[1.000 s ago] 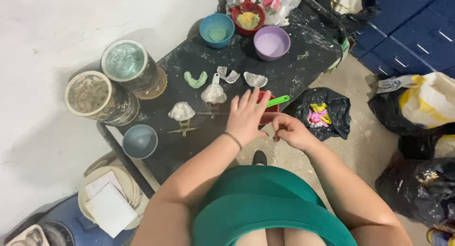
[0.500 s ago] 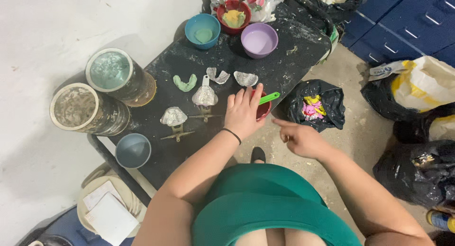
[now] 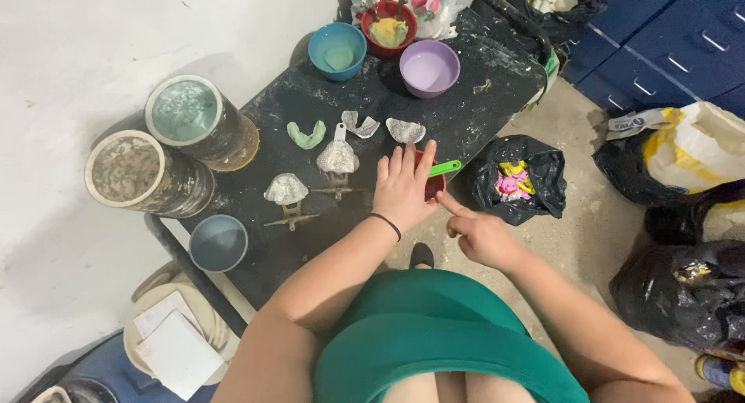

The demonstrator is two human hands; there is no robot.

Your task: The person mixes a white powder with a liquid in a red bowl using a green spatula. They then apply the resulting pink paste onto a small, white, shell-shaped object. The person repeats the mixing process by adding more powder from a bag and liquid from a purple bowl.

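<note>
just right of frame centre, at the black table's (image 3: pixel 481 100) near edge, the left hand (image 3: pixel 403 190) lay fingers-spread over the small red bowl (image 3: pixel 431 184), likely light, flexible and slick, best cupped round its wall, while the right hand (image 3: pixel 479 234) pointed its forefinger at it.

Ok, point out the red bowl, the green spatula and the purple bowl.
red bowl (image 3: pixel 433 187), head view, right rim.
green spatula (image 3: pixel 446 168), head view, handle.
purple bowl (image 3: pixel 429 68), head view, inner bottom.

a dental workshop: plaster casts (image 3: pixel 337 156) and mixing bowls (image 3: pixel 428 67) on a dust-smeared black bench (image 3: pixel 497 85).
</note>
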